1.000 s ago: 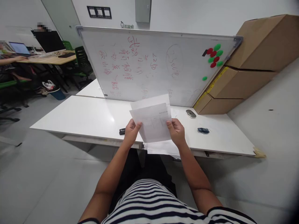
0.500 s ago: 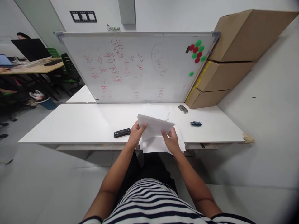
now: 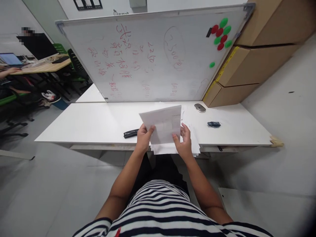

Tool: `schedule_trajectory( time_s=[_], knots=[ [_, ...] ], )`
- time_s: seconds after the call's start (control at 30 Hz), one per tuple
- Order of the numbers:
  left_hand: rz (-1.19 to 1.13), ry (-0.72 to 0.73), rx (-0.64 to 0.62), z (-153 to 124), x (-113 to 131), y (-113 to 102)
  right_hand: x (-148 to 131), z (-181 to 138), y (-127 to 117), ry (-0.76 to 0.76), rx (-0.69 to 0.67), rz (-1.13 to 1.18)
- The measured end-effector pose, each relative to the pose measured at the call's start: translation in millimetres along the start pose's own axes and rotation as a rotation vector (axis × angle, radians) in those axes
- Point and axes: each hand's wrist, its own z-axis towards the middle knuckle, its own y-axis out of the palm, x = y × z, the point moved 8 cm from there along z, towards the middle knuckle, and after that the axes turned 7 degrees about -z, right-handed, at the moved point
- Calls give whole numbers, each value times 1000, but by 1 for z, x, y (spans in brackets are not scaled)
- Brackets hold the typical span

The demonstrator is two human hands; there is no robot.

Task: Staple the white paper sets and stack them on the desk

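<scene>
A white paper sheet or thin set of sheets (image 3: 164, 123), faintly printed, is held up at a tilt above the table. My left hand (image 3: 144, 140) pinches its left side, thumb in front and fingers behind. At the right edge, my right hand (image 3: 183, 143) has its thumb on the front and its fingers curled beside and behind the edge. Beneath lies an uneven stack of white papers (image 3: 165, 150), partly hidden by the held paper and reaching the table's front edge. A black stapler (image 3: 130, 133) rests just left of my left hand, its right end covered.
On the white table (image 3: 86, 121), a computer mouse (image 3: 199, 108) and a small dark blue item (image 3: 213, 124) lie to the right. A whiteboard (image 3: 153, 75) leans behind, beside stacked cardboard boxes (image 3: 268, 62). A person sits behind a monitor (image 3: 37, 46) at far left.
The held paper has tilted more upright and turned, its right side now higher, so its printed face shows. My right fingers have opened a little. The camera view has shifted downward.
</scene>
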Motion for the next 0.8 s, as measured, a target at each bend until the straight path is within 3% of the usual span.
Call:
schedule_trajectory(
  time_s=[0.1,0.2,0.3,0.37,0.47,0.6,0.7,0.8],
  knots=[
    [-226,-30,81,3,3,-7,7,-8,12,137,-74,187],
    [-362,-108,83,-1,-11,-4,4,-22,35,220,-181,309],
    [-371,-158,37,-9,-29,0,6,-35,42,275,-162,94],
    [-275,-153,44,-11,-37,-9,12,-40,34,328,-109,-111],
    [84,-13,143,-4,-24,-47,24,-39,11,367,-37,-265],
    [962,289,128,18,9,-87,41,-33,-21,383,2,-320],
    [1422,308,93,34,-1,-107,52,-33,-24,427,-79,-185],
    [1554,268,146,43,-14,-125,61,-42,-12,498,-164,-24]
  ],
)
